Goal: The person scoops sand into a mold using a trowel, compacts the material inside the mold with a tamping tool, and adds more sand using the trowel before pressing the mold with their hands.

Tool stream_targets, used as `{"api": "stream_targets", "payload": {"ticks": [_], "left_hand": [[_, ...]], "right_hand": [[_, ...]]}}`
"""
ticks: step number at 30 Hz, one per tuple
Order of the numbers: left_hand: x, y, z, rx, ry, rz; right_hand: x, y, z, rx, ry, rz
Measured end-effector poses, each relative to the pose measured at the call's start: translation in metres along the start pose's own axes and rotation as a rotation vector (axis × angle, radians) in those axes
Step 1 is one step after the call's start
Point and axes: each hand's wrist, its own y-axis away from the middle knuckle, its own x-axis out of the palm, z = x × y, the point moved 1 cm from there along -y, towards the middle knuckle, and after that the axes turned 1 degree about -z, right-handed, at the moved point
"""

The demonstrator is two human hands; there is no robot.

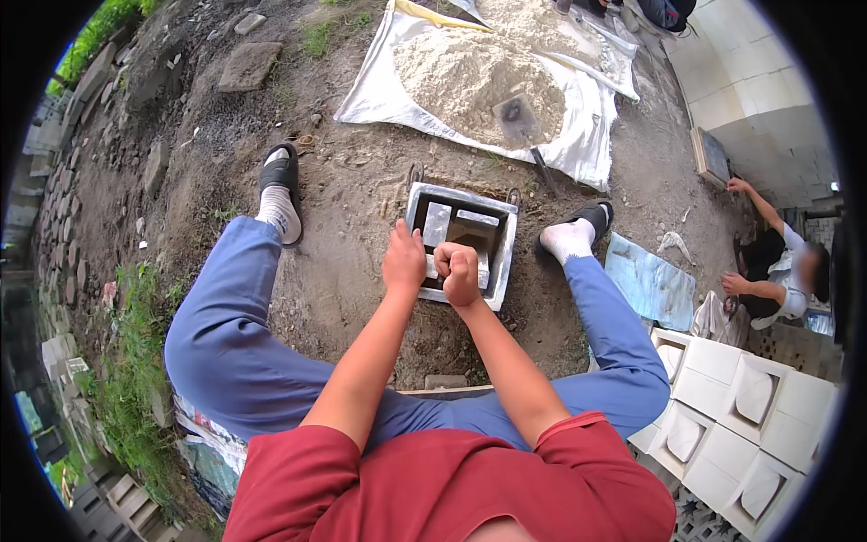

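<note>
Between the person's two feet, left (278, 200) and right (571, 239), an open-topped grey box (503, 264) sits on bare soil, the knees spread wide around it, seemingly so both arms reach straight down to it. The left hand (403, 259) lies at the box's left wall, its fingers fairly straight and close together; the angle from above hides its palm, so I cannot tell whether it grips the wall or only steadies it. The right hand (459, 274) is clenched into a fist over the near part of the opening, with no item showing in it.

Inside the box, pale grey pieces (437, 223) stand along the left and cross the middle, parting the cavity into dark gaps and a brownish hollow. Loops stick out at its far corners.

Beyond the box, a white sack sheet (368, 101) lies spread under pale sand (452, 72), probably to keep it off the dirt. A flat-bladed tool (517, 121) rests on the sand, its dark handle pointing toward the box, within easy reach. Right of the box are a bluish sheet (650, 282), cream blocks (713, 370) with square recesses, and another person (784, 271) touching a framed panel (711, 159).
</note>
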Motion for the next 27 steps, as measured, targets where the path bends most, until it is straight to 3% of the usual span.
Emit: {"api": "stream_targets", "payload": {"ticks": [7, 11, 14, 18, 21, 22, 27], "left_hand": [[-0.003, 0.001, -0.001, 0.040, -0.031, -0.048], [0.001, -0.004, 0.000, 0.031, -0.025, -0.053], [0.003, -0.001, 0.002, 0.011, -0.004, -0.026], [0.002, 0.002, 0.002, 0.011, -0.011, -0.042], [0.005, 0.000, 0.004, 0.035, -0.002, -0.057], [0.006, 0.001, 0.005, 0.036, -0.002, -0.061], [0.001, 0.000, -0.002, 0.013, -0.041, -0.016]], "right_hand": [[0.004, -0.011, 0.063, -0.030, 0.019, 0.037], [0.001, -0.001, 0.004, -0.086, 0.037, 0.101], [0.003, -0.007, 0.012, 0.050, -0.016, 0.044], [-0.004, -0.014, 0.052, 0.039, -0.039, 0.039], [-0.003, -0.002, 0.018, 0.009, 0.010, 0.039], [-0.005, 0.000, 0.011, -0.106, -0.019, 0.115], [0.006, 0.001, 0.006, -0.012, -0.014, 0.058]]}}
